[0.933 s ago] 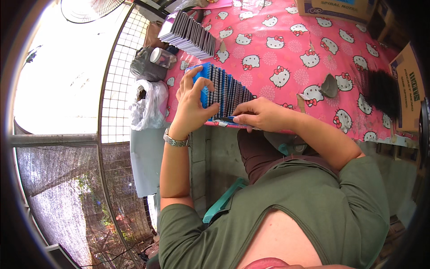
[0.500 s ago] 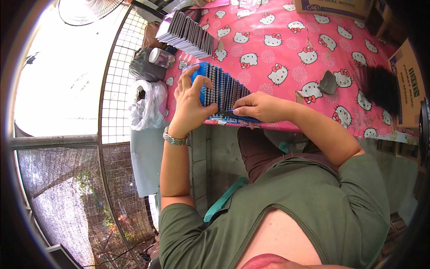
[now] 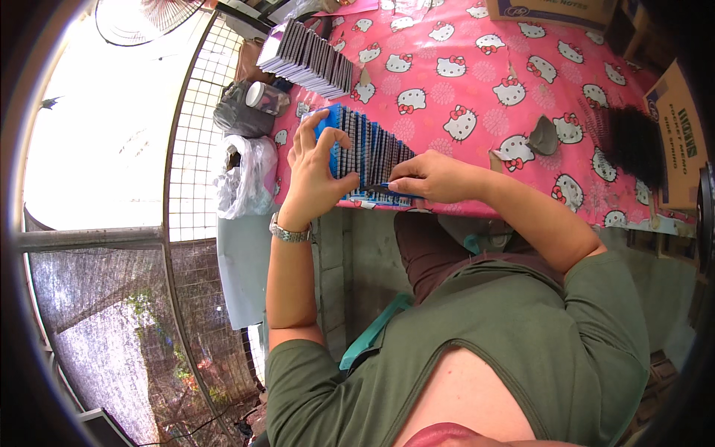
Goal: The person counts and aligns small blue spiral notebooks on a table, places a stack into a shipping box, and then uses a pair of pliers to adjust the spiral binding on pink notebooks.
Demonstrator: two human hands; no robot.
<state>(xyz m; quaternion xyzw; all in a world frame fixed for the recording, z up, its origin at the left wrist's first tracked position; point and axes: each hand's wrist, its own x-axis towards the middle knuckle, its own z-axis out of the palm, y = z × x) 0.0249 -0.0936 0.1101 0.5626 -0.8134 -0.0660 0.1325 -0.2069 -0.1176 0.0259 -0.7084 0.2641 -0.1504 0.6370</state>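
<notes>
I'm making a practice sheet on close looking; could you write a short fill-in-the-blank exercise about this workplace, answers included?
1. The right hand holds a slim dark tool at the row of small blue-and-black spiral-bound notebooks, while a silver-coloured linked metal band circles the ____ wrist.
2. The glossy patterned tablecloth has a ____ background.
3. The clear plastic jar has a ____ lid.

Missing words: left; pink; white.

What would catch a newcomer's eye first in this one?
Probably the bright pink tablecloth with white cat faces, filling the upper middle. Next, the row of blue spiral notebooks at its near edge, the left hand at the row's left end, the right hand holding a slim tool at its near side.
</notes>
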